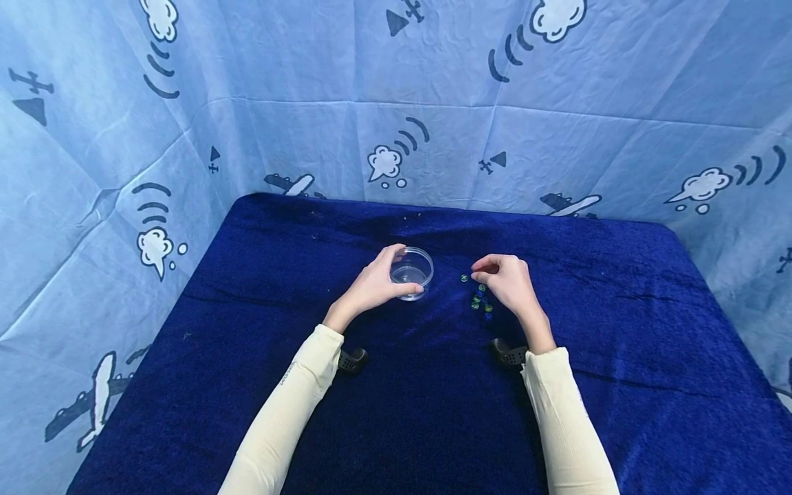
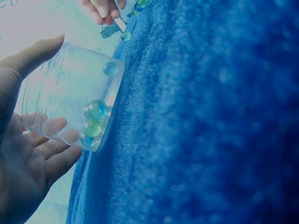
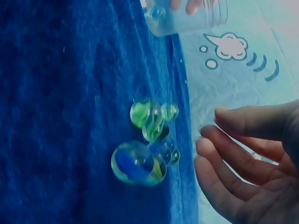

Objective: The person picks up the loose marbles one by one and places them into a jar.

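A clear plastic jar [image 1: 410, 280] stands upright on the blue cloth, gripped by my left hand [image 1: 374, 280] with the thumb on the near side and fingers round the far side. Several glass marbles [image 2: 96, 109] show through its wall near the bottom in the left wrist view. To the right of the jar, my right hand [image 1: 509, 280] hovers over a loose cluster of marbles [image 1: 482, 302]. Its thumb and fingers are loosely bent and apart in the right wrist view, with no marble visible between them. One green marble [image 1: 464, 278] lies slightly apart, nearest the jar.
A dark blue velvety cloth [image 1: 421, 412] covers the table. Behind and beside it hangs a light blue printed curtain [image 1: 297, 137]. Dark wrist devices [image 1: 354, 360] sit under both cream sleeves.
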The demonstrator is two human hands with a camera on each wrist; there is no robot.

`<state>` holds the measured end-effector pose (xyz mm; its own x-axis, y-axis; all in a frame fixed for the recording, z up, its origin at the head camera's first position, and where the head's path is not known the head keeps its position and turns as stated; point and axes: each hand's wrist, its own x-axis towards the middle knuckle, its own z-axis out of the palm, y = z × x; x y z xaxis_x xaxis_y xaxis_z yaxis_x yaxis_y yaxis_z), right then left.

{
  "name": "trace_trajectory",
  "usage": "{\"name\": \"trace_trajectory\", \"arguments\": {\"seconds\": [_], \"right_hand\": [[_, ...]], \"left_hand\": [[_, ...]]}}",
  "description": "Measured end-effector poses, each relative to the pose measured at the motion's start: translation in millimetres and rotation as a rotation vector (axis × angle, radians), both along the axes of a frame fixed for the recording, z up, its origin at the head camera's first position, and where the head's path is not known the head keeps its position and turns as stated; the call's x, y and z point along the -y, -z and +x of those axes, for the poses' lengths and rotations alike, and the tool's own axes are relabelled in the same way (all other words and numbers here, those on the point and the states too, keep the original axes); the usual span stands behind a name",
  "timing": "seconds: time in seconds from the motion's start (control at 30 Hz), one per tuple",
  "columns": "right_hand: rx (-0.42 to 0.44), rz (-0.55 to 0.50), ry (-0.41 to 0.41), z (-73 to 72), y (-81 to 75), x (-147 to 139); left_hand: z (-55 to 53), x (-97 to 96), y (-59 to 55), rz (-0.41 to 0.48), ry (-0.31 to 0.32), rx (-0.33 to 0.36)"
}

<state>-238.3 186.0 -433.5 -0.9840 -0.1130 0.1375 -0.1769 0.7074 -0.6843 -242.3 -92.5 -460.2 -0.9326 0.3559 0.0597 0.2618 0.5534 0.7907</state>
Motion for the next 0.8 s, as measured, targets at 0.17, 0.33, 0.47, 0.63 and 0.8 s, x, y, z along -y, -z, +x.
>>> {"name": "trace_trajectory", "arguments": {"seconds": [0.17, 0.33, 0.47, 0.63, 0.8], "right_hand": [[0.036, 0.024, -0.023, -0.3, 0.5, -5.7], [0.065, 0.038, -0.032, -0.3, 0.8, -10.9], [0.083, 0.054, -0.020, 0.3, 1.2, -14.3], [0.110, 0.063, -0.030, 0.7, 2.8, -16.0], [0.128, 0.082, -0.052, 0.1, 5.4, -16.7]], "left_hand": [[0.5, 0.1, -0.3, -0.004, 0.000, 0.004], [0.1, -0.1, -0.3, -0.005, -0.002, 0.006], [-0.3, 0.0, 0.1, -0.003, -0.002, 0.005], [-0.6, 0.0, 0.9, 0.002, 0.000, 0.003], [-0.2, 0.0, 1.0, 0.005, 0.000, -0.001]]}}
